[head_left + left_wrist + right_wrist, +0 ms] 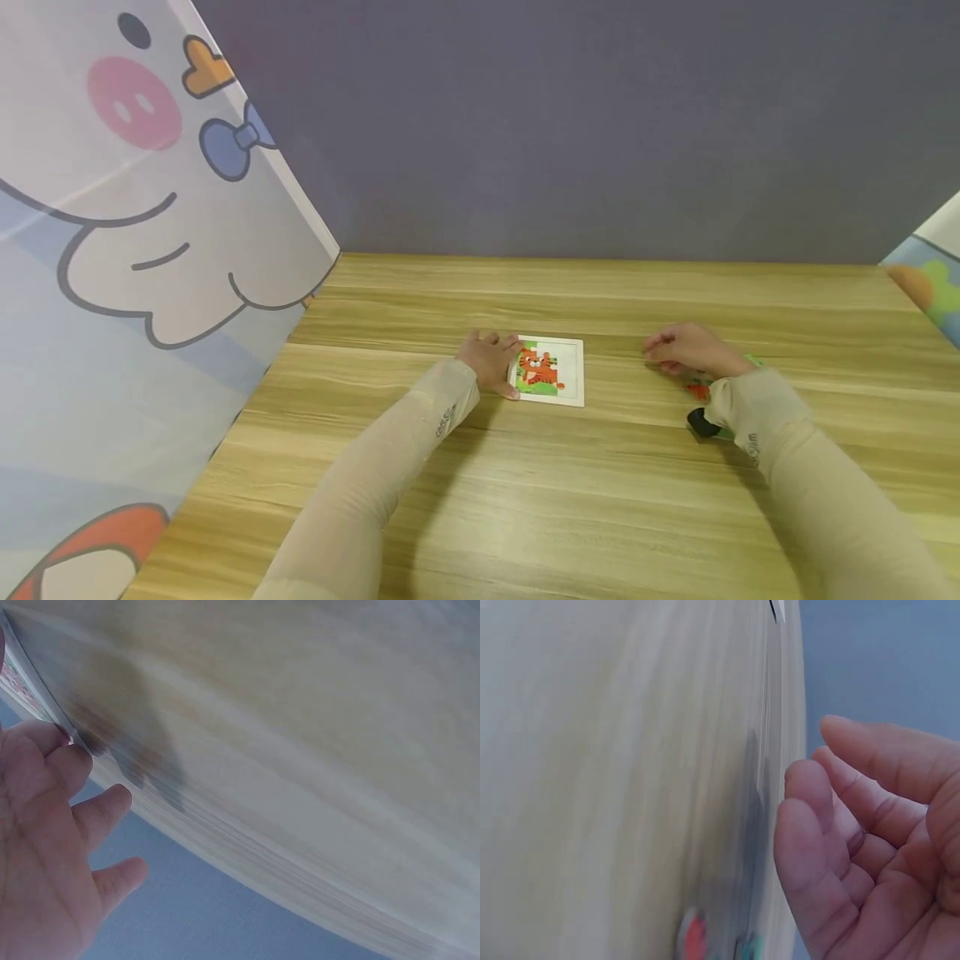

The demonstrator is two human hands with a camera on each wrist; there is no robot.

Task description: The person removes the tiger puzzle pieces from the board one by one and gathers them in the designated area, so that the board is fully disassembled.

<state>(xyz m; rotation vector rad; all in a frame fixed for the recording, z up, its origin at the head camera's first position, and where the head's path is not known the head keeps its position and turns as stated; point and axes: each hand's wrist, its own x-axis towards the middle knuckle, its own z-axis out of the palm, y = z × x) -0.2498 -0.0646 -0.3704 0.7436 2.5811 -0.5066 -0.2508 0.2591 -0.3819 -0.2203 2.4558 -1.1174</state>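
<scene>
A white-framed jigsaw puzzle board [576, 379] lies flat on the table, with joined pieces showing an orange tiger [538, 373] on green. Its right side and part of its top are bare white. My left hand [491, 363] rests at the board's left edge, fingers spread; in the left wrist view the left hand [52, 825] touches the rim. To the right of the board, my right hand [693, 348] hovers over the table. The right wrist view shows the right hand [870, 840] with loosely bent fingers and nothing between them. Below it lie a red piece [694, 937] and a green piece [748, 948].
Partly hidden under the right forearm are red-and-green puzzle pieces [699, 390] and a small black object [702, 422] by the wrist. A dark grey panel [570, 133] stands behind the wooden table [562, 500]. A cartoon-printed wall [150, 250] borders the left side.
</scene>
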